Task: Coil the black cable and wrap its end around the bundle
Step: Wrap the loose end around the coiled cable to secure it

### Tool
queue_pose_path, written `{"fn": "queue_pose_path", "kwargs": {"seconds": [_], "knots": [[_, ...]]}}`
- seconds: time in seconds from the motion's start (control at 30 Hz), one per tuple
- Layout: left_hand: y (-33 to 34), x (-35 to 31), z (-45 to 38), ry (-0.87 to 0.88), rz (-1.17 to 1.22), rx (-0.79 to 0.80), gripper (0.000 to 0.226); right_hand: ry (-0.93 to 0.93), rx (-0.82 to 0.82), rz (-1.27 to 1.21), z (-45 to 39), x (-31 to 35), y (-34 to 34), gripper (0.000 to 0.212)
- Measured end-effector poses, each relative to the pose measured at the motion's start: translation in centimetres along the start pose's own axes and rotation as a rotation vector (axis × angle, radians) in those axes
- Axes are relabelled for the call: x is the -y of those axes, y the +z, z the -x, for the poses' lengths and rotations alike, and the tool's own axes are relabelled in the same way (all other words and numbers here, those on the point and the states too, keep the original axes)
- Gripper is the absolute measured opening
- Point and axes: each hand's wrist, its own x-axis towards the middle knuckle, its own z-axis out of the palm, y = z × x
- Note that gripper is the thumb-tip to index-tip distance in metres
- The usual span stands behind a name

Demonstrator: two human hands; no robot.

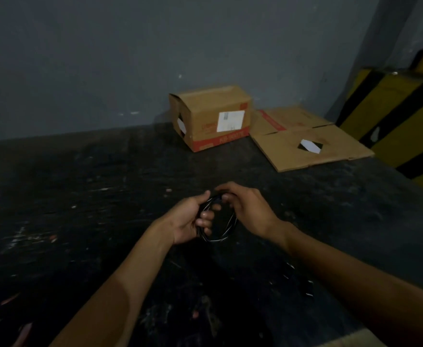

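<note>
The black cable (226, 230) forms a small coil of several loops held above the dark table, near the middle of the view. My left hand (192, 220) grips the coil's left side, fingers curled through the loops. My right hand (245, 209) pinches the cable at the top of the coil, close to my left thumb. A loose stretch of the cable (299, 280) trails down to the right over the table, hard to see against the dark surface.
A dark, scuffed table (92, 221) fills the foreground. A cardboard box (210, 116) stands at the back, with a flattened cardboard sheet (305, 144) to its right. A yellow-and-black striped barrier (393, 121) stands at far right. A grey wall is behind.
</note>
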Motion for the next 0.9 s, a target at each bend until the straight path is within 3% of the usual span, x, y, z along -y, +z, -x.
{"fn": "queue_pose_path", "kwargs": {"seconds": [0.13,0.3,0.37,0.43,0.57,0.7,0.9], "knots": [[1.7,2.0,-2.0,-0.028,-0.075,-0.009,0.043,0.176,-0.045,-0.078,2.7,-2.1,0.0,0.001],[3.3,4.5,-3.6,0.004,-0.242,0.005,0.041,0.464,-0.061,-0.278,5.6,-5.5,-1.2,0.020],[3.5,5.3,-4.1,0.013,-0.334,0.011,0.041,0.580,-0.016,-0.187,7.1,-7.4,-1.9,0.016],[3.7,6.0,-4.6,0.022,-0.409,0.012,0.041,0.680,0.136,0.040,8.7,-9.4,-2.1,0.016],[4.0,7.5,-5.5,0.041,-0.523,-0.005,0.042,0.835,0.359,0.288,11.2,-11.4,-0.9,0.029],[3.4,8.6,-6.0,0.014,-0.589,-0.012,0.045,0.872,0.391,0.388,12.1,-11.6,0.6,0.040],[2.6,8.5,-5.9,0.027,-0.604,-0.072,0.044,0.909,0.377,0.343,11.0,-11.5,1.2,0.031]]}}
